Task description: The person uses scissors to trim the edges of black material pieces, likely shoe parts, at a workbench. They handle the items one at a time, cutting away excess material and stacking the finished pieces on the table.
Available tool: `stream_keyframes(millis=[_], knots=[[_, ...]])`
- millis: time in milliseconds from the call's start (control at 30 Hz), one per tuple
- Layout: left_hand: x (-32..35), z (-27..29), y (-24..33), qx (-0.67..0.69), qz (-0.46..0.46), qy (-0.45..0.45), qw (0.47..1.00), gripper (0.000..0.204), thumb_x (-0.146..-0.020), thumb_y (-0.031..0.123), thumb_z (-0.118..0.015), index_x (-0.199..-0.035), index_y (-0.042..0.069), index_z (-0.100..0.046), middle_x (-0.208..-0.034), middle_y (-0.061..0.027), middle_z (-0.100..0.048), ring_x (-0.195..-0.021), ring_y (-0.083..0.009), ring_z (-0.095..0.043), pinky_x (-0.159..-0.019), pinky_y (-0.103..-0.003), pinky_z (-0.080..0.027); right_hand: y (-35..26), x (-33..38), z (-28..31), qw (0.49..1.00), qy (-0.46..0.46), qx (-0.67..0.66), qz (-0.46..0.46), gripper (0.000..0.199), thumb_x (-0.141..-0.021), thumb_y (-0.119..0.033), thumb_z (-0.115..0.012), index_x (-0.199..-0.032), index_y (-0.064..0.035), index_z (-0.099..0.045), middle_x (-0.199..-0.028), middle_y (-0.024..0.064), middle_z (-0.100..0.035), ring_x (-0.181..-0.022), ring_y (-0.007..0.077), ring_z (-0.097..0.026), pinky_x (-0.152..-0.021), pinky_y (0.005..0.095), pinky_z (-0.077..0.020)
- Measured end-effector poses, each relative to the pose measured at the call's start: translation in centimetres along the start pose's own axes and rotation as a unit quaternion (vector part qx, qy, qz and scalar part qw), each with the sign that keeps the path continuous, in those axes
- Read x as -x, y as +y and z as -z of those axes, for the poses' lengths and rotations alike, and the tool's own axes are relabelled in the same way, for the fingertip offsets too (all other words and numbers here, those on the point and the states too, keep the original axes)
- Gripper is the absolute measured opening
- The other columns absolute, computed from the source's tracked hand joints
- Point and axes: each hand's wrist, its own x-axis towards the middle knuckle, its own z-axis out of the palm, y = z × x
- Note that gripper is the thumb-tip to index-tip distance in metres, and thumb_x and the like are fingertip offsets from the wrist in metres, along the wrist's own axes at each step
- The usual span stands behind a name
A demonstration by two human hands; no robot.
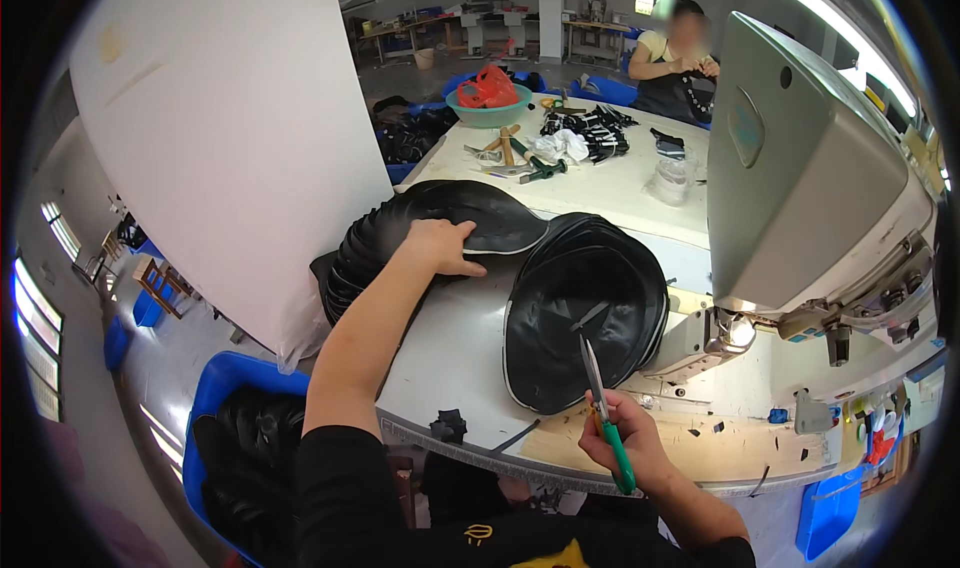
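1. Hands were apart at the bench: the left hand lay flat, fingers spread and open, on top of the left stack of black oval pieces, touching the uppermost piece and holding nothing.
2. The right hand was closed around green-handled snips, blades pointing up and away toward the second stack of black oval pieces, which lay just in front of it near the bench's front edge.
3. That second stack sat between the left stack and the grey sewing machine; a short dark tab on its top piece was just beyond the blade tips.
4. Judged from this, the step in hand looked like trimming between pieces: one hand at the supply stack, the other keeping the cutting tool ready.
5. The next move would call for a firm pinch on a single piece so only one lifts, with the blades kept clear of the fingers and of the piping along the rims.
6. A blue bin with more black pieces stood below the bench's left side; another person worked at the far end.
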Motion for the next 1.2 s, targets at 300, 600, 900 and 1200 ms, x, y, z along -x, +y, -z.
stream_keyframes(millis=[300,600,900,1200], knots=[[1.3,1.7,-1.1,-0.072,0.122,-0.046,0.989,0.087,-0.065,0.067,-0.066,-0.125,0.006,-0.05,-0.114,-0.0114,-0.063,-0.107,-0.0282,-0.06,-0.097,-0.056,-0.034,0.5,3.9,3.1,0.997,0.08,0.015,-0.012,0.056,-0.076,0.007,-0.066,-0.126,-0.0066,-0.045,-0.08,0.0014,-0.056,-0.071,0.0071,-0.053,-0.064,0.021,-0.0432],[-2.2,4.3,11.3,0.293,-0.285,0.169,0.897,0.048,-0.08,0.025,-0.064,-0.122,0.005,-0.054,-0.111,-0.0156,-0.061,-0.109,-0.0319,-0.054,-0.093,-0.038,-0.043,1.3,5.0,3.5,0.995,0.096,-0.019,-0.015,0.056,-0.076,0.005,-0.068,-0.126,-0.0075,-0.046,-0.079,0.0011,-0.055,-0.071,0.007,-0.053,-0.063,0.0213,-0.044],[1.3,4.4,13.5,0.465,-0.236,0.175,0.835,0.021,-0.087,0.005,-0.053,-0.106,0.002,-0.059,-0.088,-0.0165,-0.065,-0.081,-0.0291,-0.061,-0.076,-0.033,-0.047,-0.4,1.4,1.3,0.983,0.124,0.06,0.123,0.065,-0.076,-0.006,-0.075,-0.131,-0.0078,-0.04,-0.092,0.0028,-0.053,-0.081,0.0104,-0.052,-0.074,0.026,-0.0459],[16.6,4.1,11.7,0.565,-0.203,-0.052,0.798,0.013,-0.088,0.009,-0.056,-0.095,0.0,-0.061,-0.069,-0.007,-0.061,-0.055,-0.0128,-0.057,-0.051,-0.027,-0.044,-1.4,-2.6,-0.5,0.928,0.191,0.203,0.246,0.068,-0.068,-0.001,-0.077,-0.127,-0.0065,-0.043,-0.102,0.0113,-0.054,-0.082,0.0202,-0.055,-0.074,0.0304,-0.0468]])
